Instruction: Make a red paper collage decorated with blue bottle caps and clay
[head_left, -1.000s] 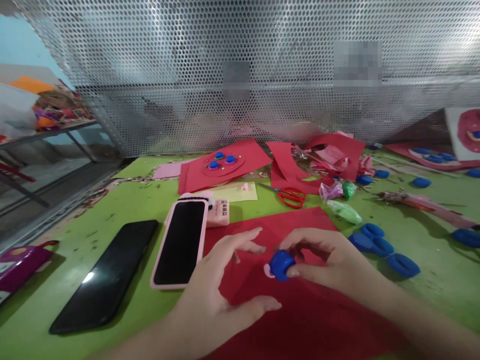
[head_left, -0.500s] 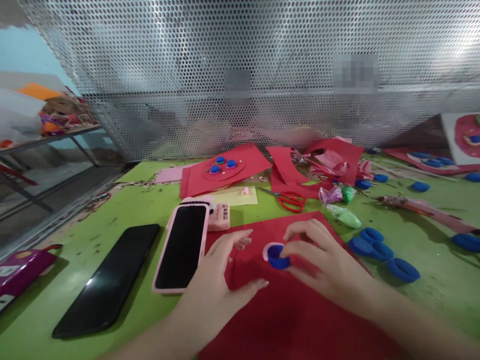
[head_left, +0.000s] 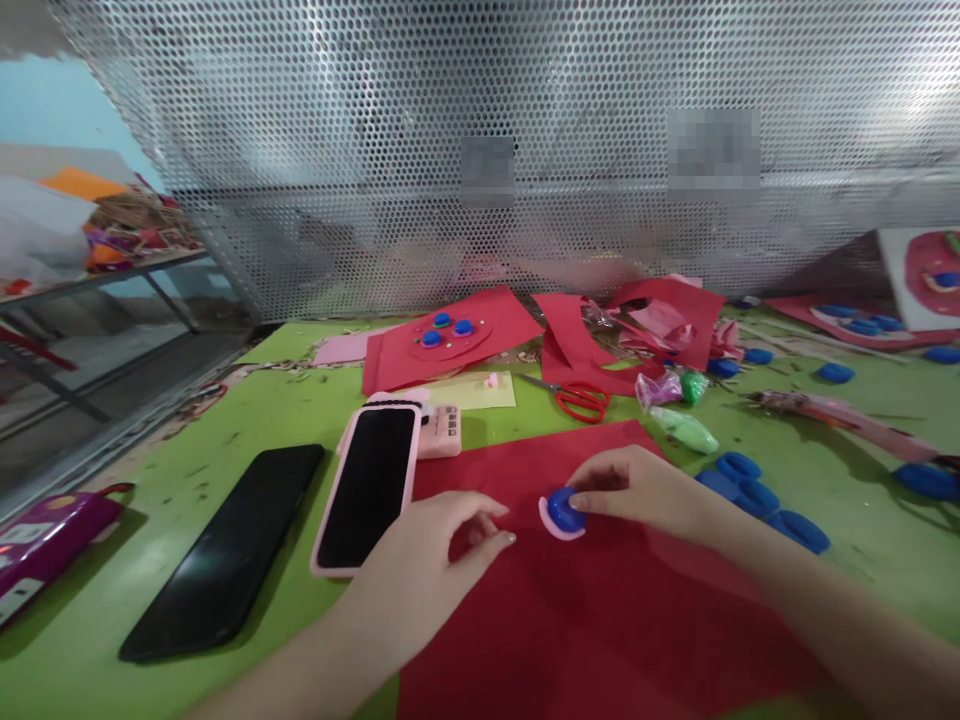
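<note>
My right hand (head_left: 634,492) grips a round blue bottle cap (head_left: 564,510) at its right edge, thumb and fingers closed on it. The cap's smooth closed side faces up. A curved pink strip, clay-like in look (head_left: 551,522), runs along the cap's left and lower edge. Beneath both lies a sheet of red paper (head_left: 540,620). To the left, my left hand (head_left: 442,545) is curved with thumb and fingers apart and nothing between them. It is beside a phone in a pink case (head_left: 367,490).
A black phone (head_left: 225,550) and a purple case (head_left: 52,545) lie left. Red-handled scissors (head_left: 581,400) and red paper scraps (head_left: 574,335) are behind. Several blue caps (head_left: 799,530) and small clay packets (head_left: 682,428) sit right. A perforated metal panel (head_left: 375,120) rises at the back.
The cap has turned from hollow side showing to closed side up, and the pink strip now lies along its lower left. My left hand's thumb and fingers have drawn closer together.
</note>
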